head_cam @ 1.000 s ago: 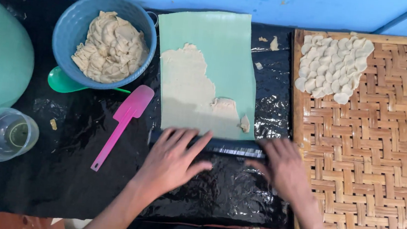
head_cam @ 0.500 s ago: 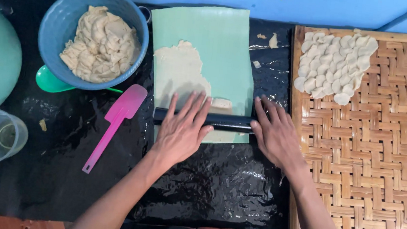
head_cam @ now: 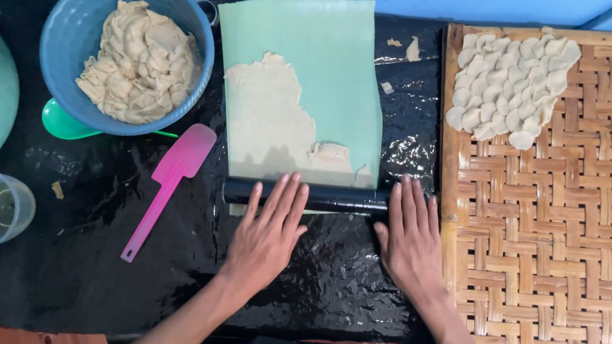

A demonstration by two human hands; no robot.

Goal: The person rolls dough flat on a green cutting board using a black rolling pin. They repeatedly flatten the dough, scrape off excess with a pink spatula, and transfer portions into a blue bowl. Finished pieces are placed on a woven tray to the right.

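Now both flat, open hands, left hand [head_cam: 265, 236] and right hand [head_cam: 411, 236], press the black roller [head_cam: 333, 198] on the dough sheet [head_cam: 270, 121]; next, push it evenly forward.

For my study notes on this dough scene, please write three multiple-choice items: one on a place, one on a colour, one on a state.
1. Where does the pink spatula lie?
A. In the blue bowl
B. On the black surface, left of the green sheet
C. On the woven tray

2. What colour is the bowl that holds the dough?
A. Blue
B. Red
C. White

3. How are both hands placed?
A. Closed in fists
B. Lifted off the table
C. Flat, fingers on the dark roller

Key: 1 B, it lies between bowl and green sheet. 2 A, its rim shows blue. 3 C, left hand and right hand lie open on the roller.
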